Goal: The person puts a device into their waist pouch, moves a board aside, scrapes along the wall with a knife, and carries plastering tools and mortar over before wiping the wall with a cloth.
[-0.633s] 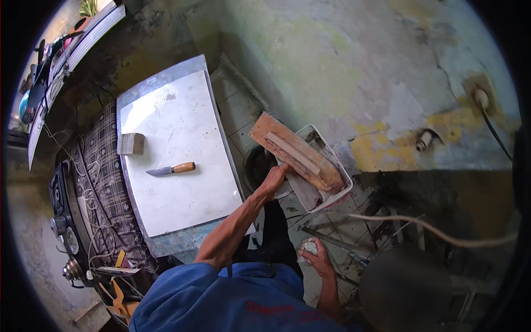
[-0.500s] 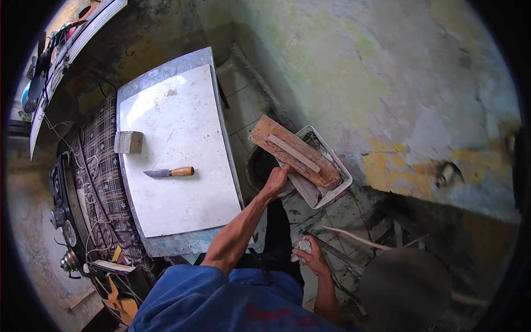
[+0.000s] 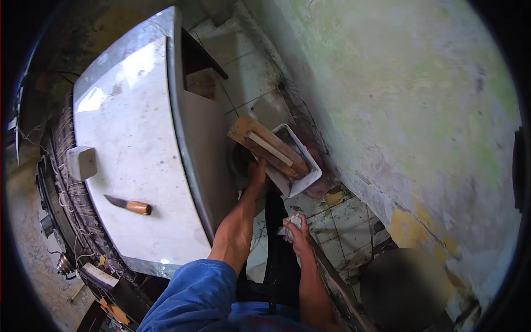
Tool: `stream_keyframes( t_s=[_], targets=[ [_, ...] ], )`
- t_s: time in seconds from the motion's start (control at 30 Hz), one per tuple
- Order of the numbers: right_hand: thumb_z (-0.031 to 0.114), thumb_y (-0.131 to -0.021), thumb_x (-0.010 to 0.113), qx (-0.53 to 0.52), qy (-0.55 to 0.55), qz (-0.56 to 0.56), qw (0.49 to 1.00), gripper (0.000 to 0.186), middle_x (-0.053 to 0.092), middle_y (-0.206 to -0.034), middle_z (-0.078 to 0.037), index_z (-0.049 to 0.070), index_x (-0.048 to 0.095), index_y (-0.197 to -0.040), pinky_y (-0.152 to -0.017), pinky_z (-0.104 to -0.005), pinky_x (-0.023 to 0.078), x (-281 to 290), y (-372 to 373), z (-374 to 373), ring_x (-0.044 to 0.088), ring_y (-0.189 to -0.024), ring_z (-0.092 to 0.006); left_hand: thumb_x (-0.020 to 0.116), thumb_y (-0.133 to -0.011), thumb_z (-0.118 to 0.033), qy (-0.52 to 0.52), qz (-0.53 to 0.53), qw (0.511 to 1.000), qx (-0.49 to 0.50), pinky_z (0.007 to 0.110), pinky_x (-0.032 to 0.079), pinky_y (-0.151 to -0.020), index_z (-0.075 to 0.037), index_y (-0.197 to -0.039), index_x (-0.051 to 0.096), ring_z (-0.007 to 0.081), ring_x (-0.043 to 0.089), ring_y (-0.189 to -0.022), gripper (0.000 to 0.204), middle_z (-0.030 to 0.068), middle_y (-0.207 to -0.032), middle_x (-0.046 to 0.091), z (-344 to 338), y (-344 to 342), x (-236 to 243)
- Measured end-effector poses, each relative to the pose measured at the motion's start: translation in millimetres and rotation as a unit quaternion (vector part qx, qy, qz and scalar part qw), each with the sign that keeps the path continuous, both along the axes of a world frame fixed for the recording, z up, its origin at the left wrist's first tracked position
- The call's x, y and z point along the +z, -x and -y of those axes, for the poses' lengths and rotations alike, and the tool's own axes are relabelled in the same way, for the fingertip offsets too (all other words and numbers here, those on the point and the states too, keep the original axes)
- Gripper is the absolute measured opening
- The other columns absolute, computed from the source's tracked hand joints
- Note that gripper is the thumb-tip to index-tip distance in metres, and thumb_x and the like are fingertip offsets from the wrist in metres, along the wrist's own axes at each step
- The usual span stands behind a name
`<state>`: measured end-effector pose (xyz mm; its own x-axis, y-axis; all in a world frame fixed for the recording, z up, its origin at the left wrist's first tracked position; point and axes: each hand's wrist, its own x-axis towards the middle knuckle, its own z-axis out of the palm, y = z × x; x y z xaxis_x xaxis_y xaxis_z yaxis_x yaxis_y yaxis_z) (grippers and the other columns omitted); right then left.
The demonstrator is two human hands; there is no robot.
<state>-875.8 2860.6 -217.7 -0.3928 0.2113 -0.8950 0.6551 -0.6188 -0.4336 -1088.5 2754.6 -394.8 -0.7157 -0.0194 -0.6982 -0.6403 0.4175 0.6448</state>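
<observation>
My left hand (image 3: 256, 172) is closed at the near left corner of a white rectangular tub (image 3: 316, 173), and its fingertips are partly hidden. Across the tub lies a worn wooden float (image 3: 243, 129), a flat board with a raised strip handle, tilted and sticking out past the rim. Closer to my body, my right hand (image 3: 300, 237) grips a crumpled whitish rag (image 3: 290, 226). On the white tabletop (image 3: 133, 166) to the left rest a knife (image 3: 128, 205) with a wooden handle and a grey block (image 3: 82, 162).
A stained, peeling wall (image 3: 387, 110) rises on the right beyond dirty floor tiles (image 3: 348, 221). A dark round container (image 3: 240, 160) stands beside the tub, partly hidden. Past the table's left side are cables, a plaid cloth and a stove (image 3: 47, 226). A dark blurred disc (image 3: 406, 288) covers the lower right.
The view has turned and shifted, with the table now further left. My left hand stays at the tub's corner, and my right hand with the rag sits slightly higher in view.
</observation>
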Motion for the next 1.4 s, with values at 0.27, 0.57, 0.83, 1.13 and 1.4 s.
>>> stream_keyframes(
  t_s=[0.27,0.57,0.83,1.13,1.4],
  targets=[
    [0.025,-0.09,0.078,-0.021,-0.027,0.072,0.997,0.049,0.065,-0.101,-0.004,0.011,0.053,-0.129,-0.061,-0.0343,0.053,-98.6,31.3,-48.1,0.065,-0.08,-0.0168,0.057,-0.095,-0.043,0.006,-0.007,1.0,0.006,0.047,0.046,-0.077,0.014,-0.094,0.06,0.0227,0.057,-0.082,0.057,0.0151,-0.081,0.061,-1.0,13.0,-40.4],
    [0.017,-0.091,0.076,-0.009,-0.247,-0.043,0.968,0.048,0.064,-0.115,-0.006,0.008,0.056,-0.133,-0.082,-0.0352,0.053,-185.4,76.3,-131.2,0.062,-0.095,-0.0186,0.056,-0.095,-0.035,-0.066,-0.002,0.997,0.046,0.042,0.045,-0.09,0.013,-0.118,0.059,0.0258,0.057,-0.098,0.052,0.0178,-0.103,0.063,24.0,-22.8,-48.3],
    [0.015,-0.089,0.079,0.159,-0.281,-0.02,0.946,0.042,0.064,-0.098,-0.006,0.008,0.058,-0.124,-0.068,-0.0312,0.051,-210.1,137.4,-155.0,0.061,-0.084,-0.0131,0.054,-0.098,-0.035,0.225,-0.107,0.957,-0.147,0.051,0.04,-0.105,0.012,-0.119,0.066,0.0445,0.053,-0.122,0.053,0.0304,-0.128,0.059,16.3,-2.4,-10.8],
    [0.022,-0.09,0.074,0.23,-0.245,-0.073,0.939,0.053,0.065,-0.138,-0.018,0.008,0.058,-0.139,-0.112,-0.0429,0.043,-418.7,115.9,-221.5,0.061,-0.127,-0.0331,0.054,-0.098,-0.034,0.143,-0.016,0.985,-0.093,0.048,0.044,-0.1,0.012,-0.107,0.07,0.0437,0.058,-0.112,0.049,0.0318,-0.118,0.064,-25.9,40.4,43.9],
    [0.044,-0.101,0.063,0.202,-0.186,-0.058,0.96,0.055,0.063,-0.144,-0.017,0.008,0.062,-0.142,-0.111,-0.0407,0.043,-408.6,172.0,-250.0,0.059,-0.129,-0.0286,0.054,-0.097,-0.034,0.082,0.069,0.994,-0.014,0.044,0.049,-0.086,0.013,-0.104,0.063,0.0342,0.062,-0.084,0.049,0.0233,-0.085,0.065,-38.5,80.0,37.4]
  ],
)
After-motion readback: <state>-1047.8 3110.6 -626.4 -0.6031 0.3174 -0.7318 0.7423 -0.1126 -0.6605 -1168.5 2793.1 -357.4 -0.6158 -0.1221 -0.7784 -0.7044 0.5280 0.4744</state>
